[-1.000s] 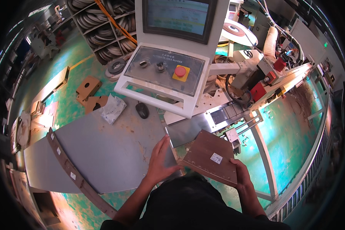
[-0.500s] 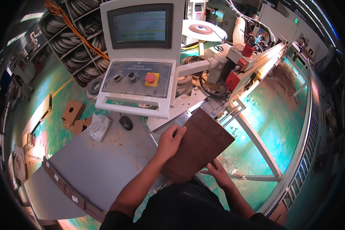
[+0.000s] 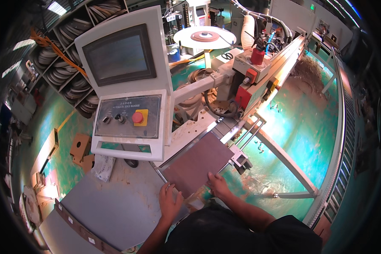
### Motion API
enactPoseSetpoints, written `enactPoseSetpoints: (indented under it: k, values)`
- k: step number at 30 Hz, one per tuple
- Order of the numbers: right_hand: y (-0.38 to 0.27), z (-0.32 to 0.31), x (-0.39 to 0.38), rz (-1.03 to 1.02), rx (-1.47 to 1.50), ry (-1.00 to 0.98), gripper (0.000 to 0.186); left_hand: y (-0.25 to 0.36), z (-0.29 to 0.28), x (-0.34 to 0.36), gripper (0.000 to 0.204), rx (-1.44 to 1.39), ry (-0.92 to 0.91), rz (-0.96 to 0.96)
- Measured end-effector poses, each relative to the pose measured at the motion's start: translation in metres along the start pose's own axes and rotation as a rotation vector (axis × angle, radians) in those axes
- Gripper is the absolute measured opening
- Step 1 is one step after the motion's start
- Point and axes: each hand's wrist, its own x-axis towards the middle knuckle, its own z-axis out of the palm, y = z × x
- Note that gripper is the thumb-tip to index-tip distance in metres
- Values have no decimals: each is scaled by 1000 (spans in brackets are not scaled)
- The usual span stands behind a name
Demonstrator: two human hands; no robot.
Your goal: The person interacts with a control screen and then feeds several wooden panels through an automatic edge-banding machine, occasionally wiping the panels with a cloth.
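A flat brown rectangular board point(image 3: 199, 163) lies on the infeed bed of an edge banding machine point(image 3: 241, 80), its far end close to the machine's guide. My right hand point(image 3: 220, 186) is at the board's near right edge, thumb side against it and the other fingers partly hidden. By the near left corner is my left hand point(image 3: 169, 202), fingers apart and bent, the tips at or just beside the board's edge. A small metal clamp-like fitting point(image 3: 240, 161) on rods stands along the board's right side.
A control console point(image 3: 131, 116) with a screen and red stop button stands left of the bed. Below it, a grey table point(image 3: 127, 203) carries a crumpled white packet point(image 3: 103, 167), a dark mouse point(image 3: 131, 162) and a long brown strip point(image 3: 82, 228). Banding coils point(image 3: 67, 76) fill shelves behind.
The board has gone from being held up and tilted to lying flat on the bed. My left hand has moved off its face to the near left corner; my right hand has come onto its right edge.
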Motion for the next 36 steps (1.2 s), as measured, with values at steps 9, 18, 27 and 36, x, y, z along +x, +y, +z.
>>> enactPoseSetpoints:
  k: [9,18,27,36]
  values:
    - [-38,34,28,-154,-247,155,57,2,1,-40,27,16,185,-261]
    - [-136,-40,84,-52,-294,219,53,16,29,-4,19,-50,191,-273]
    - [-198,-119,153,-109,-443,146,49,52,39,-10,16,-38,219,-503]
    - [-257,-213,228,-613,-1456,87,41,16,10,-73,28,41,448,-660]
